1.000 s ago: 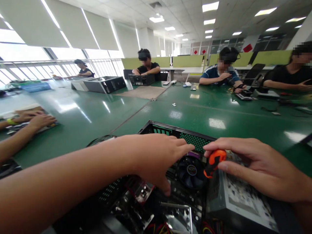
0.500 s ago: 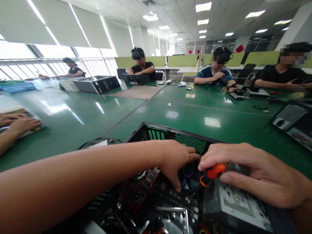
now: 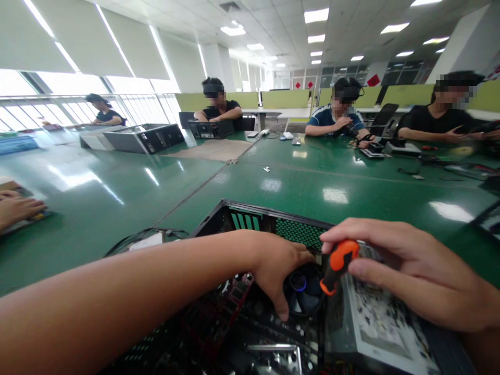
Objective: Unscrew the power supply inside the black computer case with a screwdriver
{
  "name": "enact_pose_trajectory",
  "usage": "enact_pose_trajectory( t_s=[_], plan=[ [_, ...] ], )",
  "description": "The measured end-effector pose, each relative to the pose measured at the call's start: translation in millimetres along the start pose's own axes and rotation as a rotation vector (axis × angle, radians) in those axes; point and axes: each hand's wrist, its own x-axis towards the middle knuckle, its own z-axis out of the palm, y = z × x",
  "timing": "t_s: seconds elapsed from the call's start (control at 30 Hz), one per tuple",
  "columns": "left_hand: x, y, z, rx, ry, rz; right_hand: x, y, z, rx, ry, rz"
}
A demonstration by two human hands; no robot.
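Note:
An open black computer case (image 3: 250, 205) lies in front of me. My left hand (image 3: 275, 265) reaches into it, thumb and fingers spread around the near-left side of a dark cooling fan (image 3: 307, 299). Whether its fingertips press on the fan I cannot tell. My right hand (image 3: 406, 271) holds an orange and black screwdriver (image 3: 341, 260) by the handle, between thumb and fingers, above the fan's right edge. The handle tilts slightly; its shaft and tip are hidden. Below my right hand sits a power supply (image 3: 386, 323) with a worn label. Red memory modules (image 3: 230, 307) show under my left forearm.
A metal bracket (image 3: 279, 348) lies inside the case near me. Cables (image 3: 128, 237) are on the table to the left. Another person's hand (image 3: 19, 208) rests on a board at the far left. Several people work across the green table (image 3: 203, 182).
The view has turned slightly right. The screwdriver handle has swung more upright in my right hand. My left hand stays beside the fan.

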Motion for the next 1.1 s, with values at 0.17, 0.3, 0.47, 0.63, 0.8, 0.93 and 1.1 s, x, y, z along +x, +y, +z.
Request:
enact_pose_trajectory(
  t_s=[0.17,0.3,0.47,0.63,0.8,0.93,1.1],
  plan=[
    [2,-1,0.2,0.033,-0.003,-0.072,1,12,2,-0.131,0.219,0.093],
    [2,-6,3.0,0.023,0.026,-0.072,5,14,3,-0.16,0.191,0.094],
    [2,-11,4.4,0.003,0.022,-0.094,8,14,6,-0.155,0.133,0.088],
    [3,-13,3.9,-0.023,0.005,-0.126,9,15,7,-0.152,0.096,0.095],
    [4,-14,2.8,-0.04,-0.007,-0.155,10,16,9,-0.167,0.087,0.086],
    [4,-14,2.5,-0.049,-0.036,-0.153,13,18,12,-0.19,0.121,0.063],
    [4,-14,3.8,-0.042,-0.029,-0.165,15,17,13,-0.196,0.108,0.06]
  ],
)
